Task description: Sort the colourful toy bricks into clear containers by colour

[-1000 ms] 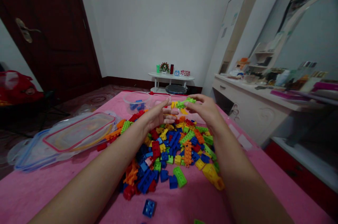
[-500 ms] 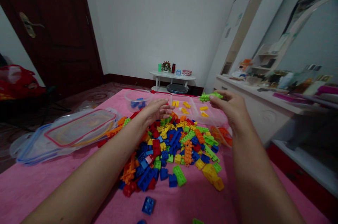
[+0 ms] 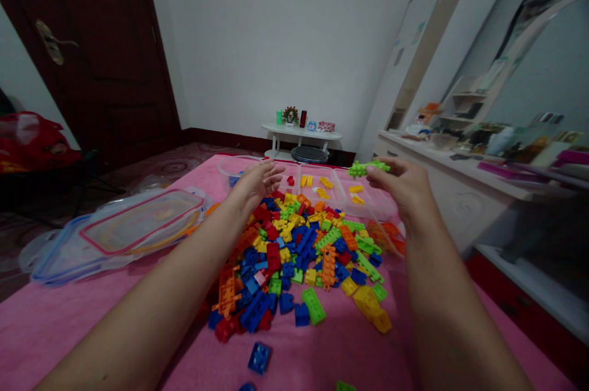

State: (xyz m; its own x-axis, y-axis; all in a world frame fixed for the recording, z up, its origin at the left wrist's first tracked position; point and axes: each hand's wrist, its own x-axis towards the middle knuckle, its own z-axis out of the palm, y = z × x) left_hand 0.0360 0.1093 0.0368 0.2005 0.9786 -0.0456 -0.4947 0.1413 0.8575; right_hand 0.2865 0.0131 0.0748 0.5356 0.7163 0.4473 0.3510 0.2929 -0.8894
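Head view: the right hand (image 3: 407, 194) is raised over the far right side of the pink cloth (image 3: 69, 323), and its thumb and fingertips pinch a green studded brick (image 3: 365, 167) by its right end. The brick sticks out to the left of the fingertips, lying roughly level, in the air above a clear rectangular tray (image 3: 375, 205) that has a few yellow bricks (image 3: 355, 189) in it. The rest of that hand is curled loosely, palm turned away from the camera.

The left hand (image 3: 254, 182) holds nothing. Its fingers are spread and slightly bent, and it hovers over the far edge of the pile of bricks (image 3: 299, 250), well apart from the green brick. Just beyond its fingertips a small red brick (image 3: 290, 180) lies in another clear tray. The rim of a round clear bowl (image 3: 226, 164) shows behind the hand.

The pile is a mix of blue, red, orange, yellow and green pieces between the two forearms. A lone blue brick (image 3: 260, 357) lies nearer the camera. Clear container lids (image 3: 138, 225) are stacked to the left.
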